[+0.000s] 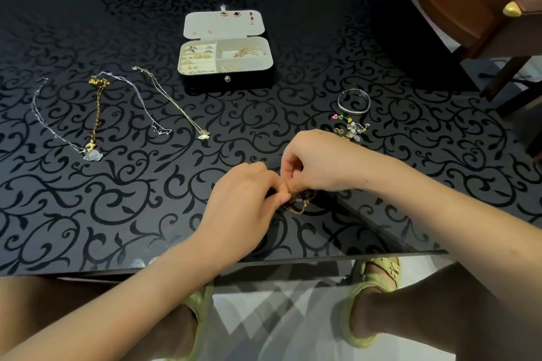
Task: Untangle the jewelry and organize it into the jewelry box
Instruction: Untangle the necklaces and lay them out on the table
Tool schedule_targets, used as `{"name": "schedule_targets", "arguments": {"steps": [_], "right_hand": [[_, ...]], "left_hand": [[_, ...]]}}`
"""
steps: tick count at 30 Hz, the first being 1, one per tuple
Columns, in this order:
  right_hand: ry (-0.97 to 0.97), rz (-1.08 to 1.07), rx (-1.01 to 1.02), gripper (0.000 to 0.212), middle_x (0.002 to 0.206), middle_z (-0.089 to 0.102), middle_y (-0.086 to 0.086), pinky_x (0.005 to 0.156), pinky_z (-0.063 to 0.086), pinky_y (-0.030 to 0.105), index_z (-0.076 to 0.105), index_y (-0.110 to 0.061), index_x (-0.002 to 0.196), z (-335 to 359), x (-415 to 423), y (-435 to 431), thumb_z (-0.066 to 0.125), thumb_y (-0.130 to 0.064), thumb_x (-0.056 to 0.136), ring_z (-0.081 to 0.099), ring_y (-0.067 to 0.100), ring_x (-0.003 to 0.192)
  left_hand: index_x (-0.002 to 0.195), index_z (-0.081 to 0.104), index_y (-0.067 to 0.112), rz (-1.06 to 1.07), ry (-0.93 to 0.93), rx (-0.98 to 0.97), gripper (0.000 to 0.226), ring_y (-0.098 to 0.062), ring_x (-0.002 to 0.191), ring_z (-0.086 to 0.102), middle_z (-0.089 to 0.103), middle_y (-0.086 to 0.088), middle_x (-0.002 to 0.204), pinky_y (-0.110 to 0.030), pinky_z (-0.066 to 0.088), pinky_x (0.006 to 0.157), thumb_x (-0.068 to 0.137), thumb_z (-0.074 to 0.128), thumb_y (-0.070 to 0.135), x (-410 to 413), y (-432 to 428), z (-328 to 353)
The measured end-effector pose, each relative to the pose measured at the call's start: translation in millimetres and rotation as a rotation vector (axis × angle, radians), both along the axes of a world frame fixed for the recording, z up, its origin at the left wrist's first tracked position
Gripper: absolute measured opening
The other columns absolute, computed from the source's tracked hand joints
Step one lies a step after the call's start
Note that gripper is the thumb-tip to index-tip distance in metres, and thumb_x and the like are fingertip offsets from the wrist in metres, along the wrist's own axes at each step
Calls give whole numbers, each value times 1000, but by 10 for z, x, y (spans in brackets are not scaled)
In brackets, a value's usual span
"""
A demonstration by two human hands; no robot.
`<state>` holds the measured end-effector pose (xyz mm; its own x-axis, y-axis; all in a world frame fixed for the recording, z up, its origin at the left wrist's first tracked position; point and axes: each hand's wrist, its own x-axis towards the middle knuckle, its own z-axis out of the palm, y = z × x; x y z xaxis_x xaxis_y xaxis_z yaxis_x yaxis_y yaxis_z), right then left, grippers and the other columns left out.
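Note:
A tangled gold chain lies near the table's front edge, pinched from the left by my left hand and from above by my right hand; the fingertips of both meet over it and hide part of it. The open jewelry box stands at the back centre, its cream compartments holding rings, gold earrings and a thin chain, with stud earrings pinned in the lid. Laid out to the left are a silver necklace with a pale pendant, a gold chain, a long silver chain and a fine gold necklace.
A silver bangle and a small heap of coloured heart earrings and studs lie right of the box. The black patterned table ends at its front edge near my knees. A wooden chair stands at the back right.

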<state>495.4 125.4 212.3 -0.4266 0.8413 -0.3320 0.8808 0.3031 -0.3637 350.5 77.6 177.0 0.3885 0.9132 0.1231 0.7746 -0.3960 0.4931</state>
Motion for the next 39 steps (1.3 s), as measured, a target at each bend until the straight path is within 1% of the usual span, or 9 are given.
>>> {"name": "schedule_targets", "arguments": {"steps": [2, 6, 9, 14, 21, 25, 29, 34, 39], "right_hand": [[-14, 3, -15, 3, 70, 65, -5, 66, 52, 27, 71, -16, 77, -10, -22, 1, 70, -19, 76, 56, 9, 64], [-20, 0, -5, 8, 77, 68, 3, 66, 52, 29, 71, -10, 79, -56, -20, -14, 67, -16, 78, 62, 19, 71], [45, -36, 26, 14, 67, 65, -8, 62, 49, 21, 72, -7, 78, -70, 29, 35, 66, -19, 81, 63, 14, 70], [238, -174, 52, 14, 73, 67, -6, 59, 38, 13, 71, -13, 74, -57, 96, 175, 69, -24, 83, 54, 1, 62], [240, -270, 120, 17, 64, 56, -13, 73, 45, 27, 63, -18, 72, -179, 62, 310, 62, -24, 88, 48, 2, 61], [234, -315, 207, 20, 72, 67, -2, 76, 49, 32, 65, -8, 78, -241, 37, 337, 58, -22, 90, 59, 15, 73], [226, -342, 285, 17, 71, 67, -2, 82, 50, 38, 61, -12, 80, -301, 28, 374, 56, -24, 91, 62, 19, 76], [170, -360, 354, 15, 75, 66, -2, 79, 50, 37, 54, -18, 83, -374, 42, 407, 54, -29, 93, 62, 21, 80], [117, -371, 446, 15, 85, 67, 0, 73, 49, 35, 56, -16, 92, -426, 72, 419, 51, -31, 95, 61, 23, 84]], "left_hand": [[82, 65, 24, 9, -2, -1, 6, -8, 74, 39, 38, 17, 69, -13, 29, 62, 87, 62, 26, -8, 4, -16], [82, 65, 24, 11, -16, -12, 7, -8, 74, 39, 39, 15, 68, -13, 30, 63, 87, 61, 26, -18, 5, -33], [81, 65, 23, 20, -41, -19, 8, -5, 69, 38, 38, 14, 66, -13, 29, 62, 87, 61, 26, -30, 18, -36], [81, 62, 26, 99, -49, -87, 9, 1, 67, 40, 39, 14, 68, -9, 28, 61, 89, 58, 27, -11, 77, -44], [82, 60, 26, 165, -4, -147, 11, 0, 67, 40, 39, 12, 71, -11, 27, 57, 91, 55, 29, 32, 171, -24], [80, 57, 27, 202, 36, -146, 13, -1, 65, 39, 38, 14, 72, -12, 27, 55, 92, 53, 26, 33, 215, -16], [79, 56, 29, 231, 68, -137, 15, -3, 65, 41, 38, 15, 73, -12, 26, 54, 92, 51, 24, 24, 237, -12], [88, 61, 20, 273, 110, -92, 18, -11, 80, 53, 49, 9, 84, -20, 31, 56, 94, 47, 29, 34, 257, -12], [90, 62, 19, 283, 132, -96, 19, -12, 81, 53, 52, 6, 86, -22, 30, 58, 93, 47, 31, 27, 271, -11]]}}
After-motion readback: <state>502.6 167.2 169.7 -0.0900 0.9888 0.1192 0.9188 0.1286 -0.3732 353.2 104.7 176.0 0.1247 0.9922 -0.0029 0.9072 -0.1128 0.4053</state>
